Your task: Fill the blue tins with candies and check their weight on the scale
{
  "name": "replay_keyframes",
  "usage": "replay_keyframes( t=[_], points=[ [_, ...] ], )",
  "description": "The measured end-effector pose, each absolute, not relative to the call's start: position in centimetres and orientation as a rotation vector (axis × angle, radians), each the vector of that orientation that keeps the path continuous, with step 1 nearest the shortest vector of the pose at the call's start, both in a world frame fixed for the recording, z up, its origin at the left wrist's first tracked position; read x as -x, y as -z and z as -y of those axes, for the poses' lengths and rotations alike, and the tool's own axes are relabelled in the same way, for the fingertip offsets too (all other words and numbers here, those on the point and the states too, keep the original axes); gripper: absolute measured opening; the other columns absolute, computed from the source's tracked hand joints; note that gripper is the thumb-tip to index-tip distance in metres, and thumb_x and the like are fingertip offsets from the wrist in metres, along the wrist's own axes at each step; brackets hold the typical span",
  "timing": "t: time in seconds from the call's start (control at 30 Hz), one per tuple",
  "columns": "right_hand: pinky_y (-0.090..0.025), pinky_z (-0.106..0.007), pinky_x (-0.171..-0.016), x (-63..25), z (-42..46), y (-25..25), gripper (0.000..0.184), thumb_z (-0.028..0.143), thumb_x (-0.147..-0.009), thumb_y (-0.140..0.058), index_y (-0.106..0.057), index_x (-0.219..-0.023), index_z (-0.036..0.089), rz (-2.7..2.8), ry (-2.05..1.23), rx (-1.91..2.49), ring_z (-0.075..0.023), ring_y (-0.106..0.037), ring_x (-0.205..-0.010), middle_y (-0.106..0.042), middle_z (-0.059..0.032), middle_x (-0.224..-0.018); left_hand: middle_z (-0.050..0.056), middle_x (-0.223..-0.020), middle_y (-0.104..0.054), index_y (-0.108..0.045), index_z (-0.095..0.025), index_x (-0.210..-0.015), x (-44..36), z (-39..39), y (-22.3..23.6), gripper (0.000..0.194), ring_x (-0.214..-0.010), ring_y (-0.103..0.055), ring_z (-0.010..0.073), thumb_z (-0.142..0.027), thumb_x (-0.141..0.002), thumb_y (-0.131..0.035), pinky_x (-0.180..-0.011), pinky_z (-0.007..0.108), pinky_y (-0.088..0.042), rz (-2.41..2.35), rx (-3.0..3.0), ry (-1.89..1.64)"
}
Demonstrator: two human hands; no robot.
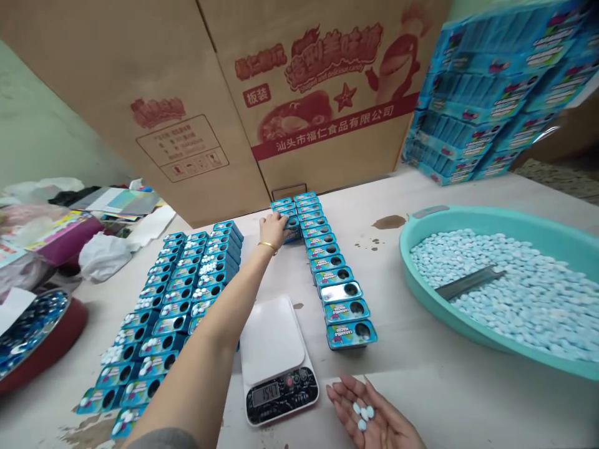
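Note:
My left hand reaches out to the far end of the middle rows, its fingers closed around a small blue candy box. Beside it runs a row of similar blue boxes, each with a round dark hole in its top. Palm up near the front edge, my right hand cups several pale blue candies, fingers loosely curled. Between the hands and the left-hand boxes lies a white kitchen scale with a lit display and nothing on its plate.
Rows of blue boxes, some topped with candies, stand at left. At right, a turquoise basin of pale candies holds a metal scoop. Large cartons and stacked blue packs stand behind. A red bowl sits far left.

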State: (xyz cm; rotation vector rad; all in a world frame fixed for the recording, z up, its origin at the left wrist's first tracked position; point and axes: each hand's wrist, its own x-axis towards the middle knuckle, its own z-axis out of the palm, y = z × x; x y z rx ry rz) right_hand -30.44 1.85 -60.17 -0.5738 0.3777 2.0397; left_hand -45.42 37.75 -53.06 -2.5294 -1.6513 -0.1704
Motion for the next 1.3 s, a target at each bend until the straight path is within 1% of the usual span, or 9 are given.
replay_keyframes(
  t=[0.13,0.33,0.47,0.57,0.67,0.77,0.93,1.1,1.3],
  points=[
    [-0.056,-0.026,-0.088,30.9,-1.5,58.3,0.024,0.024,-0.071,-0.077,-0.072,-0.090,0.010,-0.386,-2.010,0.649,-0.0200,-0.069,-0.098,-0.075,-0.0101,-0.097,0.014,-0.134,-0.046,-0.050,-0.021,-0.127,46.8,-35.4,51.7,0.043,-0.121,-0.040,0.0303,-0.031,-0.085,-0.057,-0.093,0.043,-0.030,1.594,2.559,0.258],
    [-0.057,-0.027,-0.087,31.2,-0.4,57.7,0.026,0.023,-0.071,-0.076,-0.070,-0.094,0.011,-0.374,-2.035,0.740,-0.0208,-0.068,-0.100,-0.074,-0.0090,-0.099,0.007,-0.118,-0.057,-0.054,-0.020,-0.111,55.1,-22.2,47.0,0.026,-0.112,-0.050,0.0199,-0.036,-0.091,-0.048,-0.096,0.035,-0.033,1.464,2.730,0.417],
    [-0.057,-0.026,-0.087,31.8,0.4,57.9,0.023,0.022,-0.075,-0.072,-0.070,-0.095,0.011,-0.363,-2.118,0.730,-0.0195,-0.069,-0.098,-0.074,-0.0094,-0.098,0.008,-0.117,-0.057,-0.057,-0.020,-0.096,60.9,-13.3,47.5,0.028,-0.110,-0.049,0.0238,-0.046,-0.085,-0.057,-0.094,0.041,-0.036,1.606,2.592,0.236],
    [-0.056,-0.027,-0.087,32.5,0.9,57.5,0.021,0.022,-0.078,-0.069,-0.070,-0.094,0.009,-0.330,-2.165,0.722,-0.0202,-0.069,-0.097,-0.073,-0.0123,-0.096,0.011,-0.124,-0.054,-0.061,-0.021,-0.094,63.0,-10.1,50.2,0.023,-0.114,-0.047,0.0281,-0.042,-0.084,-0.058,-0.093,0.046,-0.035,1.599,2.517,0.040],
    [-0.056,-0.028,-0.087,33.0,1.4,56.8,0.020,0.022,-0.080,-0.067,-0.069,-0.094,0.008,-0.314,-2.192,0.727,-0.0213,-0.069,-0.097,-0.073,-0.0137,-0.096,0.009,-0.129,-0.053,-0.063,-0.022,-0.087,62.9,-9.1,51.3,0.013,-0.120,-0.044,0.0291,-0.031,-0.087,-0.054,-0.097,0.050,-0.032,1.539,2.479,-0.001],
    [-0.056,-0.028,-0.088,32.9,2.0,56.3,0.020,0.023,-0.081,-0.066,-0.070,-0.094,0.008,-0.308,-2.194,0.737,-0.0216,-0.069,-0.098,-0.073,-0.0134,-0.096,0.008,-0.124,-0.057,-0.060,-0.021,-0.081,61.5,-8.7,49.4,0.015,-0.117,-0.047,0.0276,-0.030,-0.089,-0.052,-0.098,0.050,-0.032,1.482,2.465,0.057],
    [-0.055,-0.029,-0.089,32.7,2.3,56.4,0.017,0.020,-0.083,-0.063,-0.070,-0.093,0.008,-0.318,-2.140,0.764,-0.0213,-0.068,-0.099,-0.073,-0.0117,-0.096,0.011,-0.111,-0.059,-0.058,-0.017,-0.082,57.6,-9.3,45.9,0.024,-0.096,-0.056,0.0211,-0.033,-0.093,-0.044,-0.079,0.036,-0.044,1.396,2.594,0.118],
    [-0.054,-0.029,-0.090,32.7,2.4,56.2,0.020,0.022,-0.083,-0.063,-0.069,-0.094,0.007,-0.302,-2.159,0.751,-0.0230,-0.068,-0.101,-0.072,-0.0132,-0.097,0.010,-0.103,-0.059,-0.060,-0.015,-0.087,53.7,-11.9,47.8,0.023,-0.087,-0.057,0.0190,-0.034,-0.092,-0.047,-0.073,0.031,-0.045,1.235,2.768,-0.006],
    [-0.053,-0.029,-0.092,32.4,2.3,56.2,0.019,0.023,-0.085,-0.059,-0.069,-0.093,0.009,-0.291,-2.133,0.753,-0.0212,-0.068,-0.100,-0.073,-0.0118,-0.097,0.011,-0.110,-0.058,-0.059,-0.015,-0.093,53.0,-13.4,48.7,0.021,-0.091,-0.057,0.0213,-0.034,-0.090,-0.051,-0.077,0.035,-0.045,1.188,2.853,-0.004]
  ],
)
